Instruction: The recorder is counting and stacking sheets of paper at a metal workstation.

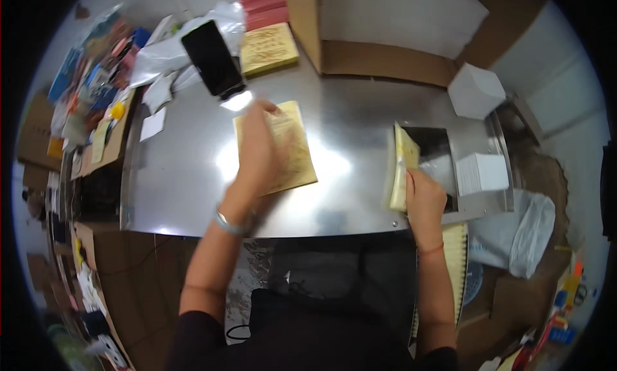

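Observation:
A yellow sheet or thin stack of paper [297, 155] lies on the metal table [186, 178], left of its middle. My left hand [262, 143] is over this paper, its fingertips close to the top edge; motion smears the fingers, so their grip cannot be made out. On the right, my right hand [425, 196] is closed round the lower part of a yellow stack of paper [402, 155]. That stack is tilted up on its edge beside a rectangular opening [437, 143] in the tabletop.
A dark phone [212, 57] stands beyond the left paper, near another yellow paper stack [270, 48] and pink stacks [262, 4]. White paper stacks [482, 173] sit beside the opening. A cardboard box [385, 61] lines the back; clutter [103, 81] fills the left side.

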A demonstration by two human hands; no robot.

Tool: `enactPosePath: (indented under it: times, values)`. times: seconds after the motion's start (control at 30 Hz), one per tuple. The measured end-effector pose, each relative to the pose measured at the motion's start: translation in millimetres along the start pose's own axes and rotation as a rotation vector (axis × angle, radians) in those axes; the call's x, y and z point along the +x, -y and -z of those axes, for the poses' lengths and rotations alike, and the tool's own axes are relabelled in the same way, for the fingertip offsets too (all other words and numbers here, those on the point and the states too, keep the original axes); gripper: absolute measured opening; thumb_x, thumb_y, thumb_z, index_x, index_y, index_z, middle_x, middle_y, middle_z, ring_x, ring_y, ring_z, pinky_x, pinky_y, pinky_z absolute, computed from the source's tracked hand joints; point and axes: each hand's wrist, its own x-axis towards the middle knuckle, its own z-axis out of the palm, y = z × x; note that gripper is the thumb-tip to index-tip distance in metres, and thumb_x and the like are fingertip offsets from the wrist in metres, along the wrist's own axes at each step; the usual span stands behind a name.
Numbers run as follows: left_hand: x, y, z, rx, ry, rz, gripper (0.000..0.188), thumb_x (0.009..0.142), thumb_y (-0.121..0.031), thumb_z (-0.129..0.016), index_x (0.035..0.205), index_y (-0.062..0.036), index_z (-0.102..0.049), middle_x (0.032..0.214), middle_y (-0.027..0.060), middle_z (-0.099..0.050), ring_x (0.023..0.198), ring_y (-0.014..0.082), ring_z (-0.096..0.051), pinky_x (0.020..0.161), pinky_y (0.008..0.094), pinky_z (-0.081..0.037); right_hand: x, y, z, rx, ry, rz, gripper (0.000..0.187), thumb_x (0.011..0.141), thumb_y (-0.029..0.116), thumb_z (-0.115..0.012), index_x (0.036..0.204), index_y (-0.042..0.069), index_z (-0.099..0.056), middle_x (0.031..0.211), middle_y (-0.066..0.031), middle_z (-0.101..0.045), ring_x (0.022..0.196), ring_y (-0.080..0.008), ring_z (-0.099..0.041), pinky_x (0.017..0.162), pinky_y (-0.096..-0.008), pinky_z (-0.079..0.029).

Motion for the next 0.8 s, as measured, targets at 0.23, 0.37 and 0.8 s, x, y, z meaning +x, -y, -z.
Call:
enactPosePath:
  times: [0.23,0.37,0.8]
  values:
    - [47.9,100.0,16.6,0.426,-0.223,-0.1,0.077,0.085,-0.041,-0.068,0.143,-0.004,-0.034,0.148,0.0231,-0.036,0.117,0.0426,-0.046,0.103,0.0458,-0.032,3.4,4.3,4.0,0.329,0.17,-0.054,0.035,0.092,0.025,-0.061,0.109,-0.006,-0.065,0.101,-0.0244,-0.068,0.091,-0.0356,-0.067,0.081,-0.0353,-0.051]
    - [10.2,58.5,25.1,0.558,-0.227,-0.18,0.076,0.085,-0.049,-0.064,0.141,-0.0049,-0.038,0.154,0.02,-0.028,0.11,0.0367,-0.045,0.097,0.049,-0.032,-15.4,-3.1,49.9,0.397,-0.291,-0.191,0.023,0.092,0.011,-0.061,0.104,-0.007,-0.066,0.102,-0.0203,-0.069,0.089,-0.0278,-0.067,0.081,-0.0368,-0.051]
    - [-59.0,56.9,11.2,0.727,0.111,-0.167,0.062,0.084,-0.012,-0.061,0.141,-0.005,-0.04,0.145,0.0248,-0.036,0.121,0.0433,-0.043,0.096,0.0603,-0.036,-3.1,-69.2,49.8,-0.222,-0.321,0.006,0.03,0.093,0.007,-0.057,0.121,-0.001,-0.062,0.117,-0.0162,-0.06,0.107,-0.032,-0.053,0.094,-0.0411,-0.042]
